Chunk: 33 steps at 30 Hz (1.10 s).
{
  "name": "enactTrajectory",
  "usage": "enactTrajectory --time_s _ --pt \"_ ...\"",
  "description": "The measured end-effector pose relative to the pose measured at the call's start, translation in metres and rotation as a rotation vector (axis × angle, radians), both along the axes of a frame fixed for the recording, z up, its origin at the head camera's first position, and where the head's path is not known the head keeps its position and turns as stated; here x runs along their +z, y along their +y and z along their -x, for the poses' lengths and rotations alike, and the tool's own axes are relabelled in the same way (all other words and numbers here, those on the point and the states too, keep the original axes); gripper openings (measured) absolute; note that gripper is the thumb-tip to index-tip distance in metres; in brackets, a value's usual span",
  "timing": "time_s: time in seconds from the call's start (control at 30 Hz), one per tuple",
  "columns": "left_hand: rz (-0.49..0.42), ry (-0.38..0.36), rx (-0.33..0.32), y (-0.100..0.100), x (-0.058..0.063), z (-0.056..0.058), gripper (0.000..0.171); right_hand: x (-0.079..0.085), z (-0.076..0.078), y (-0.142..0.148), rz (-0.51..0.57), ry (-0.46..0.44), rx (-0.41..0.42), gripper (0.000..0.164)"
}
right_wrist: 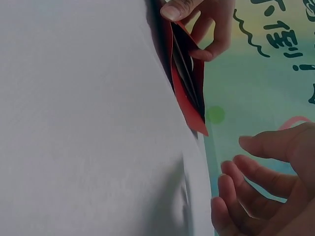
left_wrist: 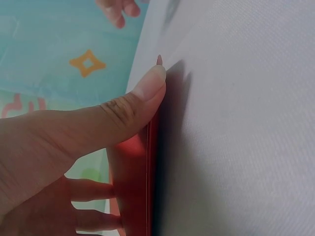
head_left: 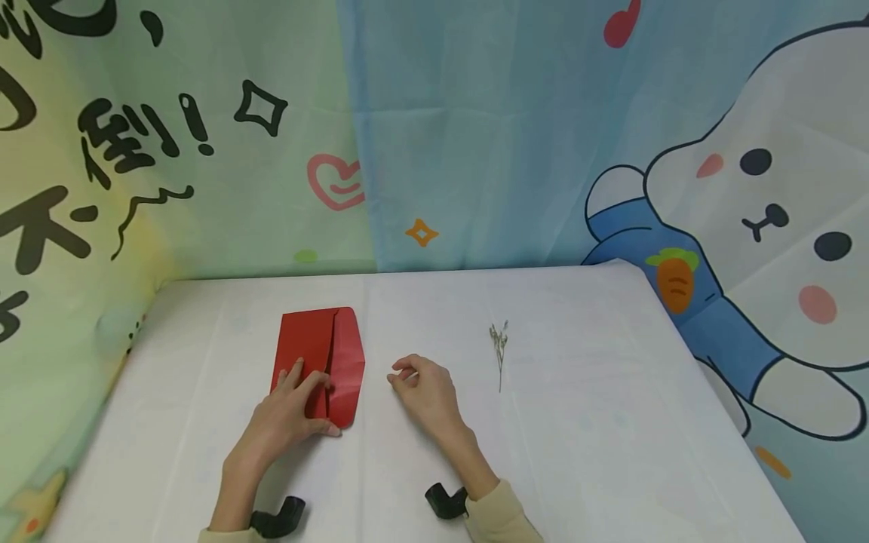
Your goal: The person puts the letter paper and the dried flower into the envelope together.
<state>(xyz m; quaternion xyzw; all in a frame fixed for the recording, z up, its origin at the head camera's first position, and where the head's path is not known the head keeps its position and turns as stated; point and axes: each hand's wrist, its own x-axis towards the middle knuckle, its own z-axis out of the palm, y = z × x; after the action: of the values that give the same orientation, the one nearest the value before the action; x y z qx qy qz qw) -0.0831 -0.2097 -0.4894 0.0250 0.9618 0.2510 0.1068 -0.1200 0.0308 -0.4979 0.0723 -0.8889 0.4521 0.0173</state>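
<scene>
Envelope (head_left: 304,333) on the table (head_left: 597,467), long side running away from the person, mouth gaping rightward, gripped by the left hand (head_left: 288,411): thumb at the near edge, fingers over the top. And the right hand (head_left: 431,396), just beside the flap (head_left: 348,369), fingers loosely curved, thumb apart, nothing held! Only that flap between fingertips and mouth. Further right, sprig (head_left: 499,348), stem toward the person; printed cloth (head_left: 475,151) behind.

Left grip (head_left: 290,407) thumb-spread; right grip (head_left: 429,394) loosely curled.
</scene>
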Motion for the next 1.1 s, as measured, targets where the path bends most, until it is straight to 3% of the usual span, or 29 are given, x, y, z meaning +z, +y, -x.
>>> enactTrajectory --time_s 0.23,0.53,0.83,1.1 --pt "-0.002 -0.016 -0.003 0.000 0.003 -0.001 0.072 -0.002 -0.003 0.013 -0.104 0.043 -0.081 0.012" --pt "0.000 -0.015 -0.004 0.000 0.002 -0.001 0.072 -0.004 -0.002 0.032 -0.131 0.031 -0.170 0.012" --pt "-0.006 -0.017 -0.012 0.001 0.003 -0.002 0.071 -0.008 -0.003 0.054 -0.160 0.089 -0.250 0.012" --pt "0.003 -0.009 -0.017 0.002 0.005 -0.003 0.071 -0.007 -0.001 0.071 -0.207 0.039 -0.330 0.015"
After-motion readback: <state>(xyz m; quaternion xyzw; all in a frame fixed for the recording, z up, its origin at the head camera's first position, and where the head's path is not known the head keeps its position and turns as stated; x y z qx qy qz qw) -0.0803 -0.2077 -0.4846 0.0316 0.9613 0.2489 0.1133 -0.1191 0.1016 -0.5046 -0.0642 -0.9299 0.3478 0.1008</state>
